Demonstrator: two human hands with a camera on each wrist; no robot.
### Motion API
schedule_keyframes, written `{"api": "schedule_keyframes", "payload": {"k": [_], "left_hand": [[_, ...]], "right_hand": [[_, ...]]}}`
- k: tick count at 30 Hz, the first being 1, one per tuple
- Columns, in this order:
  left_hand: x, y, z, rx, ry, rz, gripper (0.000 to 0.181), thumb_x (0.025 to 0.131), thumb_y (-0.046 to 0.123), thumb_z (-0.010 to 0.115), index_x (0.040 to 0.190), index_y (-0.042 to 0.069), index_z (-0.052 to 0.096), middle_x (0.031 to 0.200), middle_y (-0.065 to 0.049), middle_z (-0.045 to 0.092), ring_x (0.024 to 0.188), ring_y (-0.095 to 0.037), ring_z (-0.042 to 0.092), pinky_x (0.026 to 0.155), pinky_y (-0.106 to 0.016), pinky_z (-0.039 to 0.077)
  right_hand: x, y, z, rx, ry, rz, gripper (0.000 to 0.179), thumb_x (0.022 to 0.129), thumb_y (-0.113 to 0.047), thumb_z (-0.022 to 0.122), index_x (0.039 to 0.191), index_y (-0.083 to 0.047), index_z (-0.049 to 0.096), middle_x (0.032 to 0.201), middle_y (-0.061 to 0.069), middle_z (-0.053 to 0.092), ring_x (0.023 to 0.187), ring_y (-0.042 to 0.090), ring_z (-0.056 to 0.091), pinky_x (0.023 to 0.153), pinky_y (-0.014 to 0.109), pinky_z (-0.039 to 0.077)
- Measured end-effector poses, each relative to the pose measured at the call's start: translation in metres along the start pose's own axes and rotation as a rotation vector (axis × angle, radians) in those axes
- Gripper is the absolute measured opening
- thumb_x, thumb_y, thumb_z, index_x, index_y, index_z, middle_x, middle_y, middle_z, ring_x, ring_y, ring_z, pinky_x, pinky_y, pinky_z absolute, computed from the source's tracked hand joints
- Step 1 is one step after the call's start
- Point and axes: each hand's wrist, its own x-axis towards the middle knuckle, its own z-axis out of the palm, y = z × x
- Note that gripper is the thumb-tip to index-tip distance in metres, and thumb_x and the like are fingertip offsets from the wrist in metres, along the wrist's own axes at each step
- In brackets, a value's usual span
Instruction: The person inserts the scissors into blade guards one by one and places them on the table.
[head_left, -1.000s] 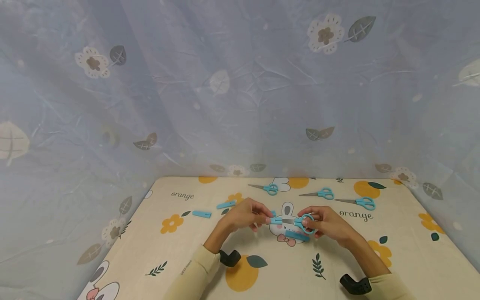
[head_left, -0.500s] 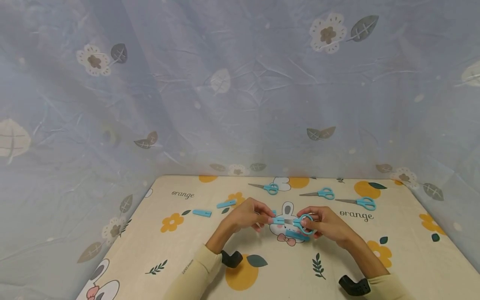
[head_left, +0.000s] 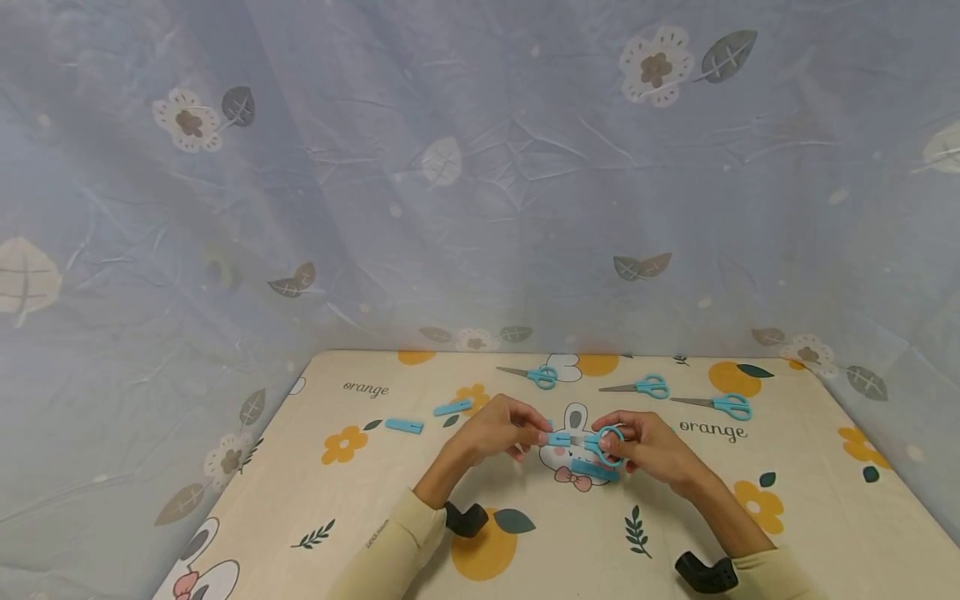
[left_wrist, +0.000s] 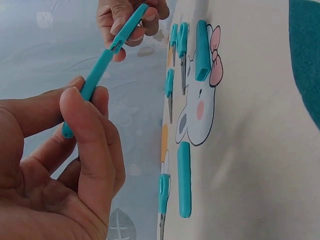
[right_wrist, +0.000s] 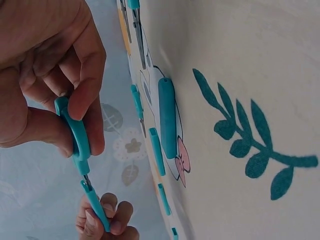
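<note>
Near the middle of the table, my left hand (head_left: 498,429) pinches a light blue scissors cover (head_left: 558,439) between thumb and fingers. My right hand (head_left: 652,450) grips a pair of scissors (head_left: 611,448) by its blue handles, pointing left. The blades are partly inside the cover; only a short stretch of metal shows between cover and handle. The right wrist view has the scissors (right_wrist: 80,142) and cover (right_wrist: 95,205) in line, held above the cloth. Below them lies another blue cover (head_left: 594,471), and one more (left_wrist: 184,180) is mostly behind my left hand in the head view.
Three scissors lie uncovered along the back: one pair (head_left: 542,377) at centre, another (head_left: 651,387) right of it, a third (head_left: 731,407) farther right. Two blue covers (head_left: 405,427) (head_left: 453,408) rest left of my left hand. A patterned curtain (head_left: 480,183) hangs behind the table.
The scissors have slid left into the cover, so less blade shows between them. My left hand has shifted slightly right; the things on the table stay put.
</note>
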Motion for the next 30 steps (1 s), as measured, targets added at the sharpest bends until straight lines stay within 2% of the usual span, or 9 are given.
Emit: {"api": "schedule_keyframes", "payload": {"k": [5, 11, 16, 20, 22, 27, 30], "left_hand": [[0.001, 0.000, 0.000, 0.005, -0.003, -0.001, 0.011, 0.097, 0.007, 0.078, 0.106, 0.004, 0.083, 0.081, -0.001, 0.072, 0.065, -0.013, 0.058, 0.056, -0.021, 0.057], [0.002, -0.002, 0.002, 0.013, -0.019, 0.011, 0.012, 0.097, 0.007, 0.077, 0.107, 0.001, 0.082, 0.081, -0.001, 0.072, 0.065, -0.013, 0.059, 0.056, -0.021, 0.057], [0.002, -0.003, 0.004, 0.018, -0.019, 0.038, 0.013, 0.097, 0.006, 0.077, 0.108, -0.001, 0.081, 0.078, 0.001, 0.070, 0.064, -0.013, 0.058, 0.055, -0.020, 0.055], [0.003, -0.004, 0.006, 0.034, -0.021, 0.057, 0.012, 0.097, 0.004, 0.077, 0.107, -0.001, 0.081, 0.076, 0.002, 0.069, 0.062, -0.012, 0.057, 0.054, -0.020, 0.055], [0.003, -0.005, 0.007, 0.042, -0.020, 0.064, 0.011, 0.097, 0.004, 0.078, 0.105, -0.001, 0.081, 0.076, -0.001, 0.069, 0.061, -0.012, 0.057, 0.054, -0.020, 0.054], [0.002, -0.004, 0.011, 0.044, -0.023, 0.050, 0.009, 0.096, 0.004, 0.078, 0.103, 0.000, 0.082, 0.083, -0.024, 0.070, 0.062, -0.012, 0.057, 0.055, -0.020, 0.054], [0.002, -0.004, 0.012, 0.033, -0.019, 0.031, 0.009, 0.096, 0.004, 0.078, 0.103, 0.000, 0.082, 0.085, -0.025, 0.071, 0.062, -0.013, 0.057, 0.055, -0.021, 0.054]], "right_hand": [[-0.001, -0.002, 0.004, 0.004, 0.024, -0.011, 0.035, 0.105, -0.018, 0.071, 0.133, 0.003, 0.066, 0.086, 0.007, 0.072, 0.077, 0.022, 0.067, 0.064, 0.030, 0.056], [-0.001, -0.005, 0.005, 0.005, 0.011, -0.043, 0.040, 0.105, -0.018, 0.071, 0.135, 0.007, 0.063, 0.088, 0.012, 0.074, 0.075, 0.021, 0.067, 0.063, 0.029, 0.056], [-0.001, -0.004, 0.003, 0.031, -0.003, -0.028, 0.043, 0.105, -0.021, 0.071, 0.137, 0.007, 0.062, 0.091, 0.015, 0.075, 0.079, 0.017, 0.068, 0.065, 0.030, 0.056], [-0.001, -0.003, 0.004, 0.058, -0.007, 0.002, 0.042, 0.105, -0.020, 0.071, 0.136, 0.008, 0.063, 0.089, 0.011, 0.076, 0.080, 0.015, 0.068, 0.064, 0.030, 0.056], [0.000, -0.002, 0.005, 0.067, -0.009, 0.013, 0.041, 0.105, -0.019, 0.071, 0.136, 0.007, 0.064, 0.087, 0.008, 0.075, 0.080, 0.014, 0.068, 0.064, 0.030, 0.056], [0.000, -0.001, 0.007, 0.030, -0.003, 0.003, 0.038, 0.105, -0.020, 0.072, 0.132, 0.005, 0.066, 0.084, 0.005, 0.073, 0.080, 0.015, 0.067, 0.064, 0.030, 0.056], [0.000, -0.002, 0.008, 0.008, 0.006, -0.006, 0.035, 0.104, -0.020, 0.072, 0.131, 0.003, 0.068, 0.085, 0.007, 0.074, 0.078, 0.015, 0.066, 0.063, 0.029, 0.056]]}}
